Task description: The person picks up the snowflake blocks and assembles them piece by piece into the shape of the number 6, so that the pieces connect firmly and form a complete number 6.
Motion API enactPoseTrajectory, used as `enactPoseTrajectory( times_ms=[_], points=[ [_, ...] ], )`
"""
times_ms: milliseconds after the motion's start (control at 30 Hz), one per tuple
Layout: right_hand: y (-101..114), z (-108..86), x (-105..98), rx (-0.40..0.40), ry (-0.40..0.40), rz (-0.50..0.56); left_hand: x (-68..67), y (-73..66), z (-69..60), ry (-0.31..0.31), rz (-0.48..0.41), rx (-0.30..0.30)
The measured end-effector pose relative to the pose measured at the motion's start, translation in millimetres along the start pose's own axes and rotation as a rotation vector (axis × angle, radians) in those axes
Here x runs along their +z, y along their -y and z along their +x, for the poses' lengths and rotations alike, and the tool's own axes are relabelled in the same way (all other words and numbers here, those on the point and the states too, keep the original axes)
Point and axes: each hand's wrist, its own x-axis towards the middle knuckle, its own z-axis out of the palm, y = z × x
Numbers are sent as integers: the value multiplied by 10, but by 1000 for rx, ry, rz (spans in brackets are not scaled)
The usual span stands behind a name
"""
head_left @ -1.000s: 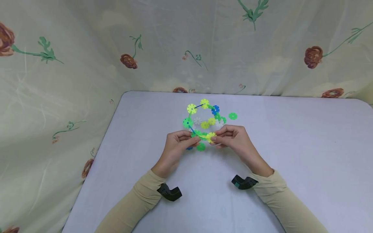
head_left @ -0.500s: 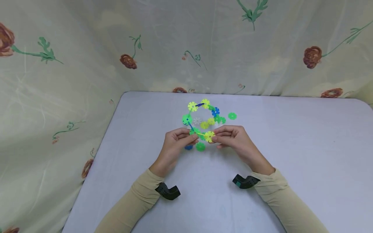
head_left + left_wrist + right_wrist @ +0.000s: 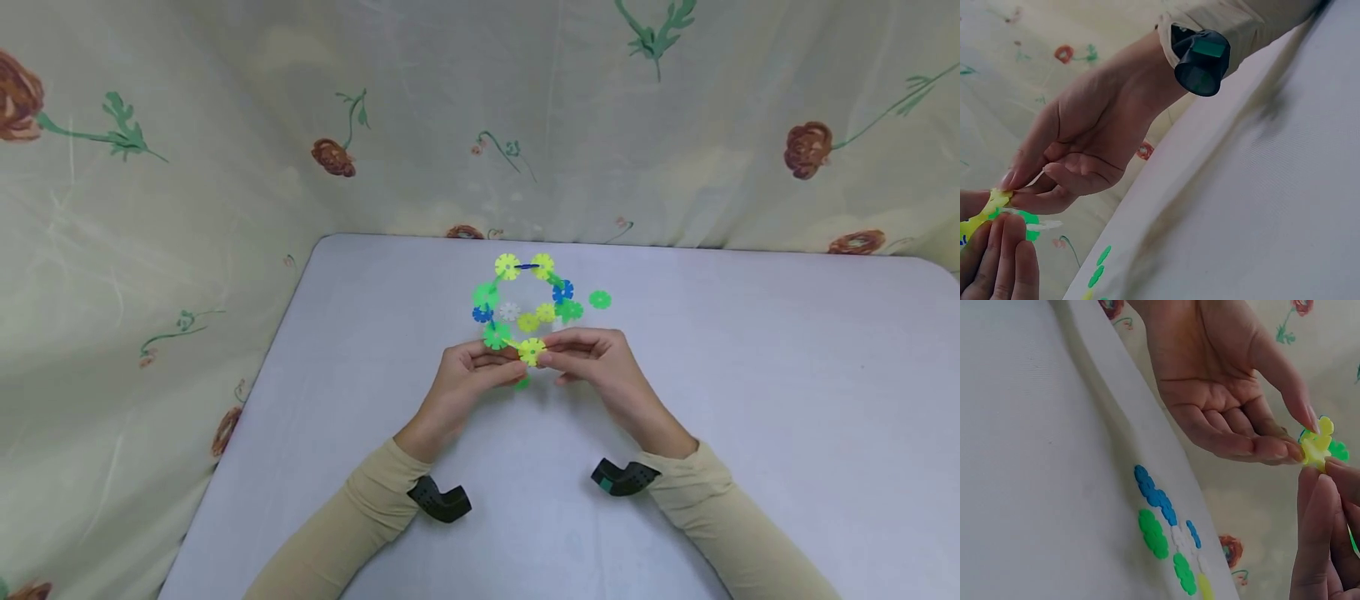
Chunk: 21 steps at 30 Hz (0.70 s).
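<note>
Left hand (image 3: 471, 379) and right hand (image 3: 596, 358): I pinch the near side of the disc ring (image 3: 497, 336) between the fingertips of both, at a yellow disc (image 3: 532, 352). The ring is off the table (image 3: 787, 400); holding from both sides probably stops it twisting (my judgement). Around it: a loose green disc (image 3: 600, 299) lies far right; a white disc (image 3: 509, 312) and two yellow pieces (image 3: 528, 322) show through the ring. My fingers block sight of the join and partly cover a nearer green piece (image 3: 522, 383).
</note>
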Motion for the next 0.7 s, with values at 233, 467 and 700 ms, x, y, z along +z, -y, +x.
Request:
enactPoseTrajectory(
  times_ms=[233,467,700],
  points=[
    [-7,-18,75,-18,-7,-46,5,-15,-14,-24,7,14],
    [11,-31,99,-38,-5,-61,18,-13,-14,-34,4,15],
    [19,-27,109,-35,11,-83,18,-5,-7,-66,-10,16]
  ],
)
